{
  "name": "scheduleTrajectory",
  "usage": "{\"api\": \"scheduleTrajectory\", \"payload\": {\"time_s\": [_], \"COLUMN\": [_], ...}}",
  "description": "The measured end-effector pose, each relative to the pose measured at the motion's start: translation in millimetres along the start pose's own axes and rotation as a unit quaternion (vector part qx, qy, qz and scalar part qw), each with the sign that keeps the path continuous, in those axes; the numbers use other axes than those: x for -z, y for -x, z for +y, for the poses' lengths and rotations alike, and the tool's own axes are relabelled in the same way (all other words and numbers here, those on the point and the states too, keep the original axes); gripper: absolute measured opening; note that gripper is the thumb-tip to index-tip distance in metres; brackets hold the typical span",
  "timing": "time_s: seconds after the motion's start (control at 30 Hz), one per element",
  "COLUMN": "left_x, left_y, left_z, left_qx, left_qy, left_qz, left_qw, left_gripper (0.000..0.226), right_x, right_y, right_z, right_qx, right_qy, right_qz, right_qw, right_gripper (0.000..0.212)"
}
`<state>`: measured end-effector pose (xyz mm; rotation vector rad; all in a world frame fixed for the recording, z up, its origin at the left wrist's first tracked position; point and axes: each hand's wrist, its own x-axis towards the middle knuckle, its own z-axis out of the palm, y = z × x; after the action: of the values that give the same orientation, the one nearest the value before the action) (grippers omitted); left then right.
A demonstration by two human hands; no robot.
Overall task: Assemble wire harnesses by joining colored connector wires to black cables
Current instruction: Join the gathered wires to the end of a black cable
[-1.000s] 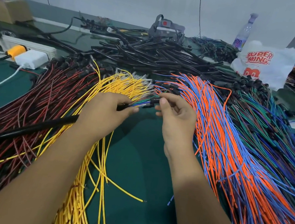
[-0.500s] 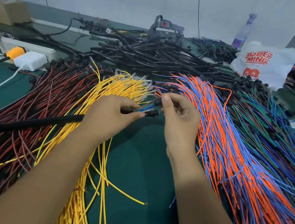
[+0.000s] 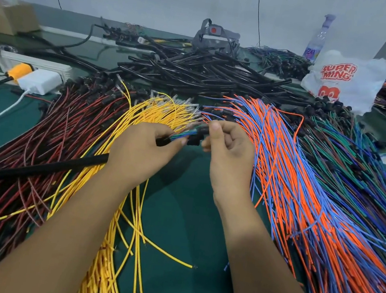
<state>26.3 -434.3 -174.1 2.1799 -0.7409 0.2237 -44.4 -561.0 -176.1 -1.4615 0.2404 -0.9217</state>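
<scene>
Head view: both forearms reach in from the near edge of the green table (image 3: 177, 218) and meet above its middle. The left hand (image 3: 141, 154) has its fingers curled round a black cable (image 3: 35, 170), which runs out from under the palm toward the left edge, lying across the red wires (image 3: 25, 147) and the yellow wires (image 3: 142, 114). From the cable's end at the left fingertips come short blue and green leads (image 3: 182, 135), pinched between thumb and forefinger. The right hand (image 3: 228, 153) sits just beside the left, its thumb and forefinger pinching a small black connector (image 3: 198, 136) that touches those leads; whether the two are fully joined cannot be told. The other right fingers are curled loosely into the palm.

Red wires fan over the left part of the table, yellow wires run from the middle down to the near edge, and orange and blue wires (image 3: 305, 187) spread from the middle toward the near right corner. Green and dark blue wires (image 3: 369, 171) lie beyond them along the right edge. A heap of black cables (image 3: 209, 76) sits toward the far edge. A white power strip (image 3: 32, 63) with an orange plug (image 3: 17, 70) and a white adapter (image 3: 40, 81) lies near the far left. A printed white bag (image 3: 340, 77) and a bottle (image 3: 320, 38) stand near the far right corner, and a cardboard box (image 3: 6, 18) sits at the far left corner.
</scene>
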Motion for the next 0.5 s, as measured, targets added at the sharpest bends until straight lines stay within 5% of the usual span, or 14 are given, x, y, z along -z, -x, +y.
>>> {"api": "scheduleTrajectory", "payload": {"time_s": [0.5], "left_x": [-1.9], "left_y": [-0.4], "left_z": [-2.9], "left_qx": [-0.032], "left_qy": [0.012], "left_qz": [-0.032], "left_qw": [0.999], "left_gripper": [0.015], "right_x": [2.1], "right_y": [1.3], "right_z": [0.4], "right_qx": [-0.006], "right_qy": [0.013], "right_qz": [-0.01], "right_qw": [1.0], "right_gripper": [0.016]}}
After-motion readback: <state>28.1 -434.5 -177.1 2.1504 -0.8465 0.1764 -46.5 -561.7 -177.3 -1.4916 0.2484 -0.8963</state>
